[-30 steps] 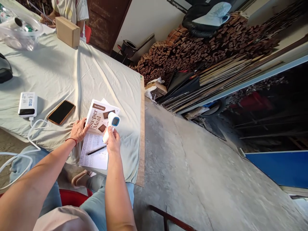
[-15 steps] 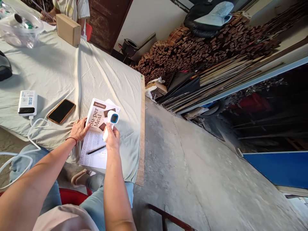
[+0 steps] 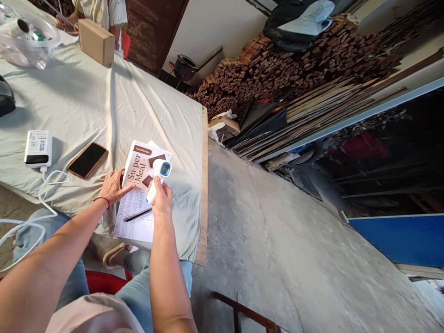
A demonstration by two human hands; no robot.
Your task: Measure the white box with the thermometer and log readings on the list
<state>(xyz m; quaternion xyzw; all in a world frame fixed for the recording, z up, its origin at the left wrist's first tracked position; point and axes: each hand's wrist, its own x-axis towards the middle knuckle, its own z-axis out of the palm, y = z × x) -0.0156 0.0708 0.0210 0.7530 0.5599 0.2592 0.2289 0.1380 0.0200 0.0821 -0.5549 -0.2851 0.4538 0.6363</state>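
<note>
My right hand (image 3: 162, 199) is wrapped round a white infrared thermometer (image 3: 158, 172) with a small blue-framed screen facing up. The thermometer is over the right part of a white and brown NutriMotion box (image 3: 137, 159) marked "Su-per Meal". At that box's lower left corner, my left hand (image 3: 114, 186) grips it, thumb along the bottom edge and fingers at the side, partly hidden. Below the box lies a written sheet of paper (image 3: 133, 226), with a black pen (image 3: 138, 215) across it. My right hand and forearm cover part of the sheet.
On the cloth-covered table (image 3: 149, 111) lie a phone (image 3: 87, 160) and a white power bank (image 3: 38, 149) with a cable. Farther back are a cardboard box (image 3: 96, 42), a clear tub (image 3: 29, 44) and another person's arm. Stacked wood (image 3: 249, 69) lines the wall.
The thermometer tilts slightly, and its screen looks lighter. My left thumb sits a little farther right along the box's edge. The whole view has shifted slightly.
</note>
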